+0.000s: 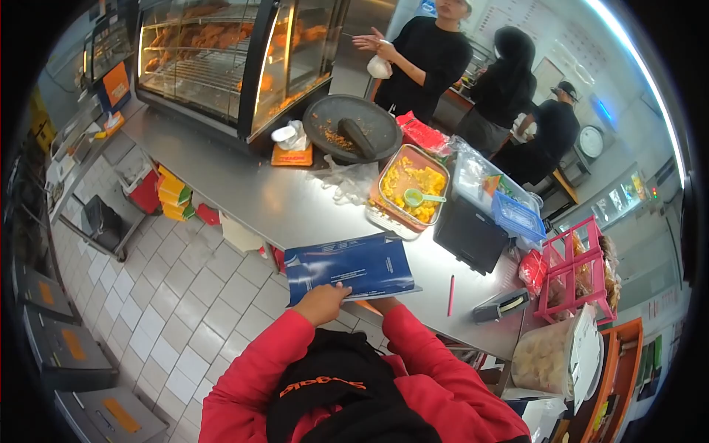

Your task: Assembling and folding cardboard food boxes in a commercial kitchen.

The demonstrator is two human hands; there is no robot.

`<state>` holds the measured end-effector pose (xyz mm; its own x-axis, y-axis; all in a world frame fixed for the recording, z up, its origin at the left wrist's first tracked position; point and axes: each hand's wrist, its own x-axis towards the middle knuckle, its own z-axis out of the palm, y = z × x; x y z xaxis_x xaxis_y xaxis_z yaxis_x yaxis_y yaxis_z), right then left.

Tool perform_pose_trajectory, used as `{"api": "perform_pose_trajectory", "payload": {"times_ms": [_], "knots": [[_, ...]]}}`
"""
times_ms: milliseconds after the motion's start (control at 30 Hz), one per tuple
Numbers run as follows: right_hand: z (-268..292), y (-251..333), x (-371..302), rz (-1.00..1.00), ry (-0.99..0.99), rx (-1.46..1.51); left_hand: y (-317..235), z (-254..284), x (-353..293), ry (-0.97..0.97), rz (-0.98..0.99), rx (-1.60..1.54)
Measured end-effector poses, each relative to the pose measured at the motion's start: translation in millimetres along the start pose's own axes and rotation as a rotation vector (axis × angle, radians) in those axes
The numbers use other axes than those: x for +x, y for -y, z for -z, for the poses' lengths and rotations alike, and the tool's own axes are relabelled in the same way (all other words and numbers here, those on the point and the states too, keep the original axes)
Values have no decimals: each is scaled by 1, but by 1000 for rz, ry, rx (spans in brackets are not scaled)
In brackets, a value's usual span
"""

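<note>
A flat, glossy dark blue piece of packaging point(353, 264), possibly a folded carton or bag, lies over the near edge of the steel counter. My left hand point(323, 303) grips its lower left edge, with fingers resting on top of the blue surface. At the bottom edge, right of the middle, my right hand point(382, 303) reaches in under the packaging, which hides its fingers. A small orange patch shows between the two hands, too covered to name.
Beyond the packaging stand a glass tray point(445, 181) of yellow food with a green scoop point(415, 197), a stone mortar point(354, 127) and a lit display cabinet point(199, 66). A black box point(471, 235), pink pen point(451, 295), stapler-like device point(502, 304) and pink rack point(580, 273) sit rightward. Several people work behind.
</note>
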<state>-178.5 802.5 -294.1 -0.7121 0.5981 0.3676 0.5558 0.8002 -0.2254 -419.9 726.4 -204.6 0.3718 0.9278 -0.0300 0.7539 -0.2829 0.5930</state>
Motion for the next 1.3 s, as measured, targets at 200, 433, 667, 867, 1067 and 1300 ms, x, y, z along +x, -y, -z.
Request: {"api": "perform_pose_trajectory", "payload": {"times_ms": [200,433,667,867,1067,1300], "knots": [[47,-23,0,-345,-127,110,-13,4,1,38,42,11],[128,-34,80,-746,-379,380,-21,-3,6,199,142,125],[46,21,215,-144,124,442,-26,-8,12,262,203,171],[-30,18,213,-150,215,466,-20,1,16,326,185,73],[-35,17,213,9,99,276,-27,-7,26,328,209,104],[-35,14,214,73,146,36,-31,9,40,400,90,80]]}}
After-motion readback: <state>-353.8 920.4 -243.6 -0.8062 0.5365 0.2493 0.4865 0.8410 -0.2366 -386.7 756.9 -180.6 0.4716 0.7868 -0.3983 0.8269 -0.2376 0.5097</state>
